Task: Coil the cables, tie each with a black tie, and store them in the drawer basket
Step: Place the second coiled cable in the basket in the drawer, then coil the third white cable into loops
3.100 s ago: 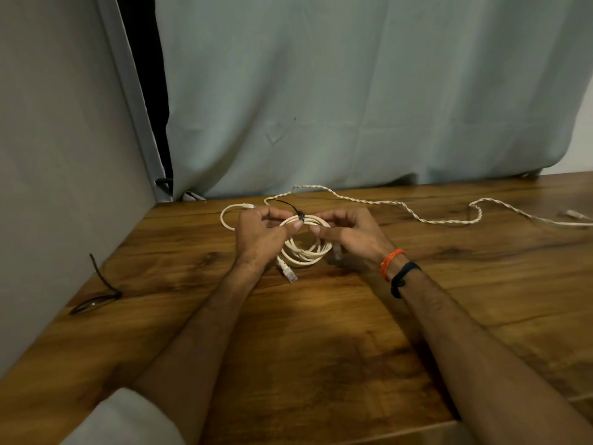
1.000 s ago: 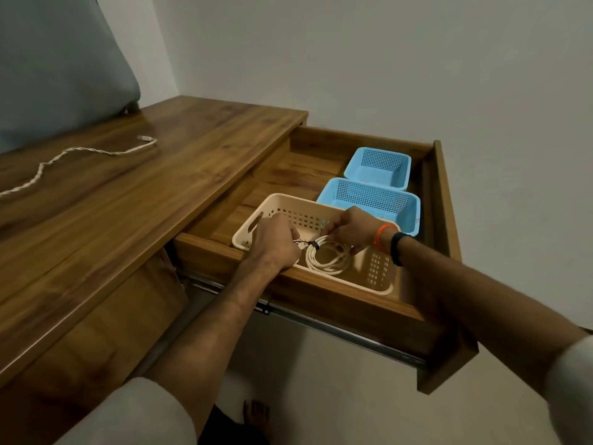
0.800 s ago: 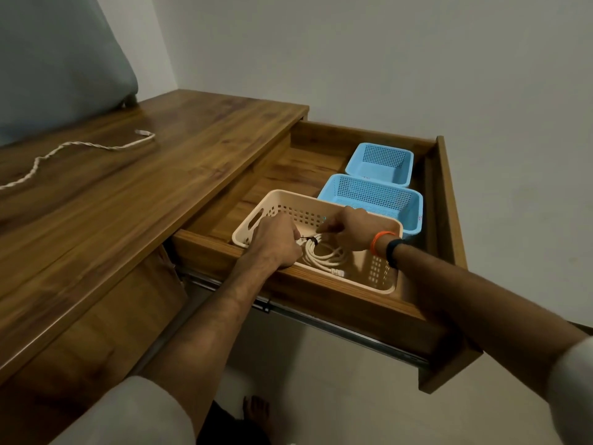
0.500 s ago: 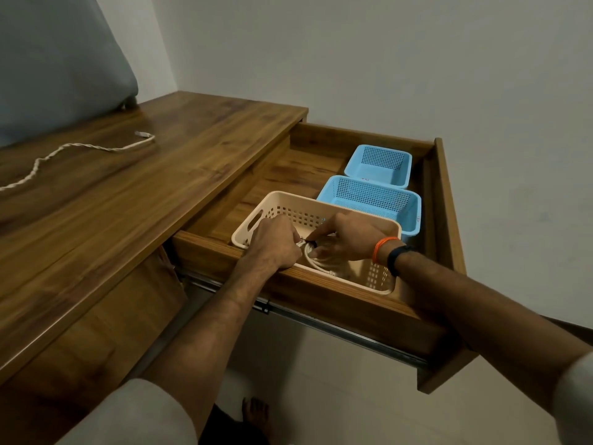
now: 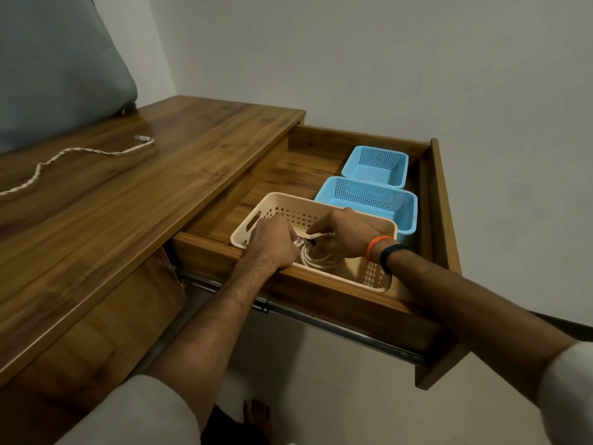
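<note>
Wooden desk [image 5: 160, 194] at left, loose braided cable [image 5: 80, 152] lying on it, well left of both hands. Open drawer [image 5: 442, 220] holds a beige basket [image 5: 276, 200]. Left hand [image 5: 272, 244] reaches into basket, fingers curled, pinching at the black tie [image 5: 310, 242]. Coiled white cable [image 5: 317, 258] sits in basket just under and between the fingertips. Right hand [image 5: 343, 236] fingers narrow, pinching the coil's top by the tie. Two blue baskets [image 5: 369, 195] beyond the right fingers.
</note>
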